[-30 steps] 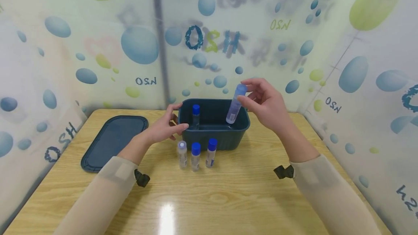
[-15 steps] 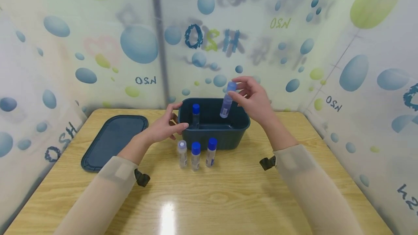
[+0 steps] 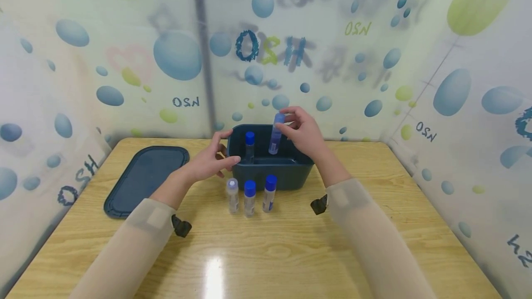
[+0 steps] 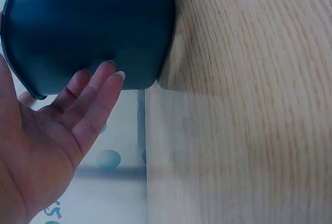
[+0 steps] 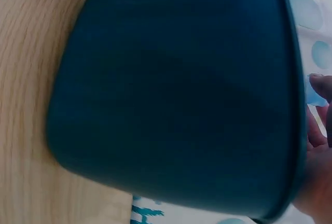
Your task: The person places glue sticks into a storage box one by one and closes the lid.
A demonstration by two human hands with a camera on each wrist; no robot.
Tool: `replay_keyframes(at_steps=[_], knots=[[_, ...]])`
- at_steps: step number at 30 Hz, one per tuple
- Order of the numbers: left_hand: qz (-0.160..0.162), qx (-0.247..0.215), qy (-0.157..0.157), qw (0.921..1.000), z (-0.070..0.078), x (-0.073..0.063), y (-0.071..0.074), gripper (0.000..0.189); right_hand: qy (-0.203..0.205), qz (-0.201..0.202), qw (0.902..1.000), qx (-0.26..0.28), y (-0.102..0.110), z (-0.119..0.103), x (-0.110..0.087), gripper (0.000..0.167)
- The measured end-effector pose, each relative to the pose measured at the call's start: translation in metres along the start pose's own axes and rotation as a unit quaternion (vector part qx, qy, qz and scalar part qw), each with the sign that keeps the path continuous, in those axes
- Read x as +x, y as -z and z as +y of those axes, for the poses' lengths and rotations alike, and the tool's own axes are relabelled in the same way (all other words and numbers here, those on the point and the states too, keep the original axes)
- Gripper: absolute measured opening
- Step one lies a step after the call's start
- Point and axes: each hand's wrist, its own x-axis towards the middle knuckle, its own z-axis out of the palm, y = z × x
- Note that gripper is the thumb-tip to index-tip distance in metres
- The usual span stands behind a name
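Note:
My right hand (image 3: pixel 305 131) pinches a clear, blue-tinted capped tube (image 3: pixel 275 140) near its top. The tube hangs nearly upright over the inside of the dark teal bin (image 3: pixel 270 178), its lower end below the back rim. Another tube with a blue cap (image 3: pixel 249 144) stands inside at the left. At the bin's left end, my left hand (image 3: pixel 206 161) spreads over the rim, thumb at the front corner and index finger at the back corner. Its other fingers (image 4: pixel 93 99) lie nearly straight against the end wall. The right wrist view mostly shows the bin's right end wall (image 5: pixel 176 89).
In front of the bin stand a pale-capped clear tube (image 3: pixel 232 197) and two blue-capped tubes, one in the middle (image 3: pixel 249 200) and one at the right (image 3: pixel 269 195). A dark lid (image 3: pixel 145 181) lies on the wooden table (image 3: pixel 282 253) at the left. Patterned wall sheets (image 3: pixel 178 59) surround the table.
My right hand has moved left across the bin with the tube, and over the last half second also lower. My left hand stays on the bin's left end.

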Motion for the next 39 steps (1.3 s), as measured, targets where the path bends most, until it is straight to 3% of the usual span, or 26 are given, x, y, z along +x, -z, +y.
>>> replay_keyframes(at_steps=[20,28,39], knots=[[-0.003,-0.004,-0.002,1.0000,-0.001,0.001,0.000,0.091,-0.049,-0.046,0.9962,-0.055,-0.024,0.012,0.011,0.036],[-0.005,-0.004,0.000,1.0000,0.000,0.000,0.000,0.093,-0.064,-0.087,0.9893,-0.098,-0.029,0.018,0.013,0.033],[-0.004,-0.001,-0.001,1.0000,0.000,0.000,-0.001,0.093,-0.093,-0.106,0.9829,-0.118,-0.034,0.018,0.012,0.033]])
